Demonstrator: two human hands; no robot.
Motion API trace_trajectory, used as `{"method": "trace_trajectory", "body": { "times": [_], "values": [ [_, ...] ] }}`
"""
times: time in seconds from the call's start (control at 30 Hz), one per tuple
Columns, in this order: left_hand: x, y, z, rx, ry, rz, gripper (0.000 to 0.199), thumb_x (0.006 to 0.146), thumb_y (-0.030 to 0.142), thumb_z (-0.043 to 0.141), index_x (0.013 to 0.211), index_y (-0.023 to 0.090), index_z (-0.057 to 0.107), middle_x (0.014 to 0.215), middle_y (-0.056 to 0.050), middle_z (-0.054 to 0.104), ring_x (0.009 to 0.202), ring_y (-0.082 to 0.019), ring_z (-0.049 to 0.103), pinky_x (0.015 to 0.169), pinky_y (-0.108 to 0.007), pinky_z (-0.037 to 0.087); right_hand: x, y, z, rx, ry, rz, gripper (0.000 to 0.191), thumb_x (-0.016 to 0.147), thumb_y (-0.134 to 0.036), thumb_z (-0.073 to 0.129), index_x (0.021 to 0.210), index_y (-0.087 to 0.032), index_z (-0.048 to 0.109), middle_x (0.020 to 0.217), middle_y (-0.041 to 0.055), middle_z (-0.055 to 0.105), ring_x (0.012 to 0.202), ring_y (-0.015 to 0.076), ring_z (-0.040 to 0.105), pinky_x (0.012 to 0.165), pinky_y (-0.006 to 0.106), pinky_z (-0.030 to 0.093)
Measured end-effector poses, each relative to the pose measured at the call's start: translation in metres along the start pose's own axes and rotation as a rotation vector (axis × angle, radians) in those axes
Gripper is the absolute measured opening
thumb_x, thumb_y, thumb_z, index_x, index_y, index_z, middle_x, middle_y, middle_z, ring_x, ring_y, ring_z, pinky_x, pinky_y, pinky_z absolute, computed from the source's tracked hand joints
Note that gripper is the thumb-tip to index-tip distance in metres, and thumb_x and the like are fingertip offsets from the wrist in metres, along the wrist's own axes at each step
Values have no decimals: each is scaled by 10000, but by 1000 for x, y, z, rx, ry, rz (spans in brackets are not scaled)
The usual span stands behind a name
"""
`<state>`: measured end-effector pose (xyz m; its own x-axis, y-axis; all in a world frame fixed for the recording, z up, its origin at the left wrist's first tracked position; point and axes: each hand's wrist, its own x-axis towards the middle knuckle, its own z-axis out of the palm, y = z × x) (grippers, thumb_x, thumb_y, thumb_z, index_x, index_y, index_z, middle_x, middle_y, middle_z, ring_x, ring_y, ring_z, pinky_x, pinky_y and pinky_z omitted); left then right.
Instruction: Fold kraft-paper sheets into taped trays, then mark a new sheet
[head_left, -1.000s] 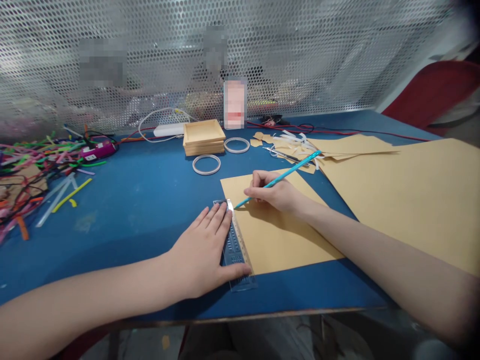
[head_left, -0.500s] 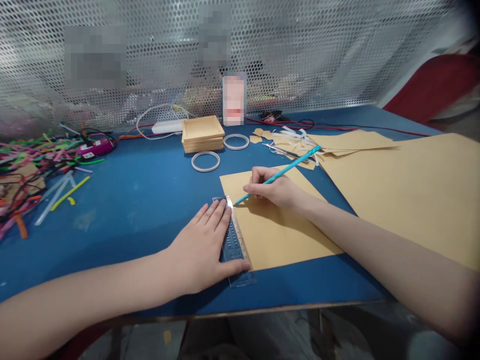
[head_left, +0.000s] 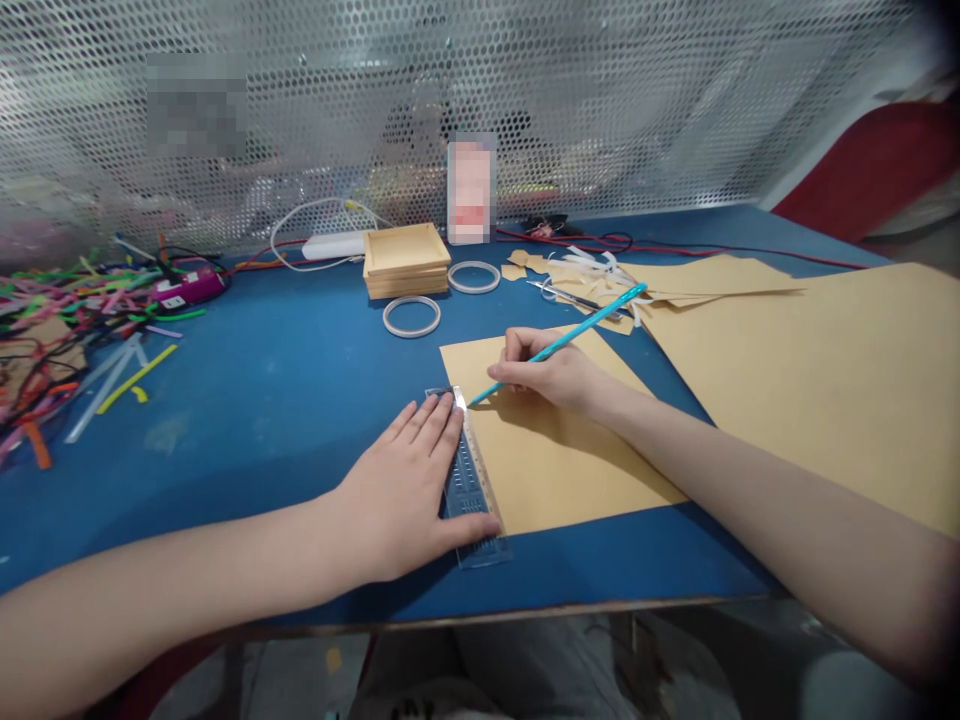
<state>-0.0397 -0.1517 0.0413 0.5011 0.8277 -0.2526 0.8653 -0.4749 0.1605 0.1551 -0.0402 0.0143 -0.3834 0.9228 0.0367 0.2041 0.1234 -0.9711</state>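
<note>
Our left hand (head_left: 409, 490) lies flat and spread on the clear ruler (head_left: 469, 480), palm down and fingers pointing away from us, the thumb hooked over the ruler's near end — pressing, not grasping; our right hand (head_left: 551, 375) is closed in a writing grip around the teal pencil (head_left: 562, 342), its tip down on the paper just beside the ruler's far end. The ruler's long axis runs from near to far, leaning slightly left as it goes away, along the left edge of the brown sheet (head_left: 555, 450); so the line of the straightedge leads from the pencil tip back toward us, and the right hand is the one at that tip while the left sits alongside the ruler's outer side. The pencil itself slants up and to the right, away from the ruler, its back end over the scraps further off. Beyond the sheet lie two white rings (head_left: 411, 316), a stack of shallow wooden trays (head_left: 406, 260) and a pair of scissors (head_left: 574, 297) among paper offcuts; to the right a larger brown sheet (head_left: 810, 380) covers the blue table (head_left: 262, 400); far left, a heap of coloured strips (head_left: 82, 310).
</note>
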Motion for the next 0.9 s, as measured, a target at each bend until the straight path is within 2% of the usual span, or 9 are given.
{"method": "trace_trajectory", "body": {
  "times": [0.1,0.3,0.47,0.67,0.73,0.77,0.9],
  "values": [
    [0,0,1,10,15,4,1014,839,784,305,1510,38,155,1554,-163,28,1448,-305,61,1185,-444,85,-1,-1,-2,-25,-58,5,306,673,-313,717,555,-211,454,488,-45,505,442,96,436,440,256,288],
    [0,0,0,21,-12,-7,1022,835,783,330,1511,40,141,1559,-155,7,1453,-298,39,1188,-439,66,-7,0,-7,-80,-367,23,344,690,-344,749,586,-199,455,537,-47,522,495,95,450,462,243,307],
    [0,0,1,1,-8,-12,1028,828,793,328,1513,52,135,1563,-138,13,1455,-288,31,1189,-437,56,-19,-13,1,-12,-586,68,342,681,-316,764,568,-187,468,520,-53,529,505,90,471,485,236,347],
    [1,-1,3,-20,-2,-11,1030,824,798,328,1510,50,150,1560,-143,10,1455,-290,31,1187,-448,68,-28,-21,6,41,-768,143,316,696,-316,769,576,-174,514,562,-24,606,531,97,540,486,221,380],
    [0,0,3,-24,0,-9,1026,827,792,333,1510,48,150,1560,-144,10,1455,-293,32,1187,-451,68,-26,-20,4,64,-715,166,343,676,-343,787,572,-178,505,534,-33,586,484,87,513,443,213,343],
    [0,0,3,-27,0,-9,1024,829,790,334,1510,47,149,1560,-142,7,1455,-293,29,1187,-451,64,-24,-20,2,94,-638,173,363,662,-358,797,569,-182,493,514,-43,564,452,78,485,421,211,315],
    [1,-3,3,-48,1,-4,1036,824,796,329,1513,49,132,1560,-134,-10,1455,-290,16,1190,-442,41,-11,-16,-3,271,-171,187,392,668,-422,786,594,-196,475,516,-58,520,435,63,436,419,215,282]
  ]
}}
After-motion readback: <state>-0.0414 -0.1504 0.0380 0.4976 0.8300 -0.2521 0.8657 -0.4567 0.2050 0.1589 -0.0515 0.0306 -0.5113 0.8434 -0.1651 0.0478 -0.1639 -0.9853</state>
